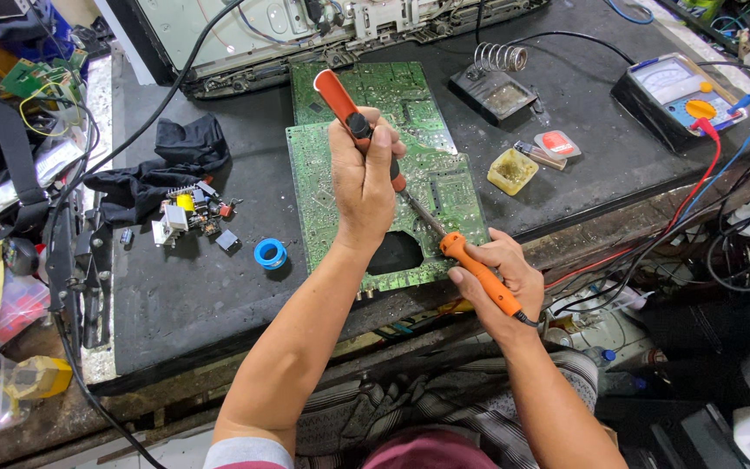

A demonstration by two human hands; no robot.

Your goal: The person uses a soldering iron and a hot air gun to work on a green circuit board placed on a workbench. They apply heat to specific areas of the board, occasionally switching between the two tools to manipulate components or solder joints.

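The left hand point(362, 178) is clenched around an orange-and-black plastic desoldering pump point(353, 122), held upright over the green circuit board point(323, 208). The right hand point(501, 278) grasps an orange-handled soldering iron point(479, 274), its tip on that board, which lies flat on the dark counter point(184, 295) beside a blue tape roll point(270, 254).

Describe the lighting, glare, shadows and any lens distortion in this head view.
Head view: even, bright light, everything sharp; a soft shadow sits under the left hand on the green circuit board; faint sheen on the dark bench top but no harsh glare; wide-angle lens bows the bench edges; right hand with the soldering iron shows no motion blur.
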